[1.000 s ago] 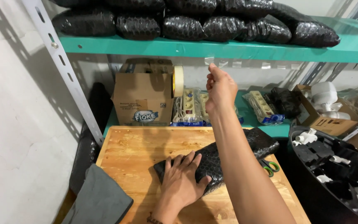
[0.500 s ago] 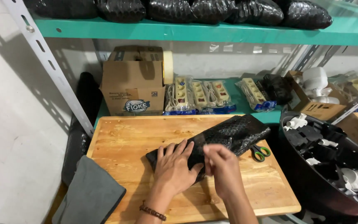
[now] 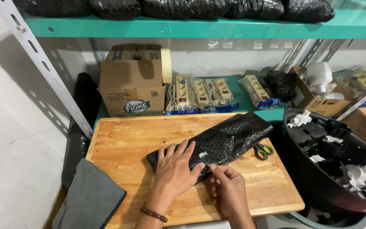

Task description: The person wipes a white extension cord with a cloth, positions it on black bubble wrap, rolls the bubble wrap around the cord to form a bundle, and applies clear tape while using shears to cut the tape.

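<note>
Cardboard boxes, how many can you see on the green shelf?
2. A brown cardboard box stands at the left behind the wooden board; a smaller open box sits right. Others may be hidden.

Long bubble-wrapped black parcel — glossy black with a regular honeycomb of raised bubbles. Light wooden table — pale honey-yellow with darker brown grain streaks. Small scissors — bright green handle loops edged in black. Folded felt cloth — plain dark grey. Metal shelf — teal green, on white slotted uprights. Corrugated cardboard box — brown, with a blue and white printed mark. Packaged power strips — cream-white bodies in clear wrap with blue bases. Large round plastic tub — black, holding white and black parts. Beaded bracelet — dark brown.
</note>
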